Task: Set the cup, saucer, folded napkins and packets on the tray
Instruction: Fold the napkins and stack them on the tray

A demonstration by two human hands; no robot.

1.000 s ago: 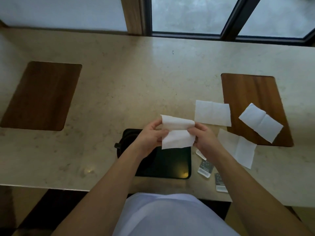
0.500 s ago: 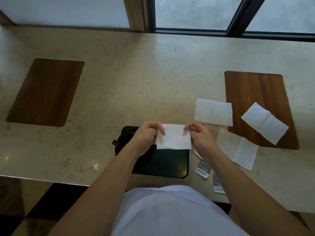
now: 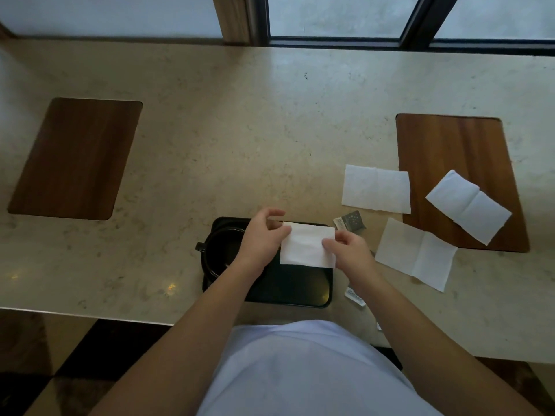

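A black tray (image 3: 300, 291) lies at the counter's near edge with a dark cup on a saucer (image 3: 220, 250) on its left part. Over the tray's right half I hold a folded white napkin (image 3: 306, 246): my left hand (image 3: 262, 238) pinches its left edge and my right hand (image 3: 348, 249) its right edge. Three unfolded white napkins lie to the right: one (image 3: 377, 189) on the counter, one (image 3: 416, 253) nearer me, one (image 3: 468, 207) on a wooden board. A dark packet (image 3: 351, 222) lies by the tray's far right corner, another packet (image 3: 356, 297) under my right forearm.
Two wooden boards are set in the beige stone counter, one far left (image 3: 75, 159) and one at the right (image 3: 459, 163). A window frame (image 3: 330, 40) runs along the counter's far side. The counter's front edge is just before my body.
The napkin went from half open and raised to folded flat in a small rectangle, and my hands have lowered it over the tray's right half. The camera view shifted slightly.
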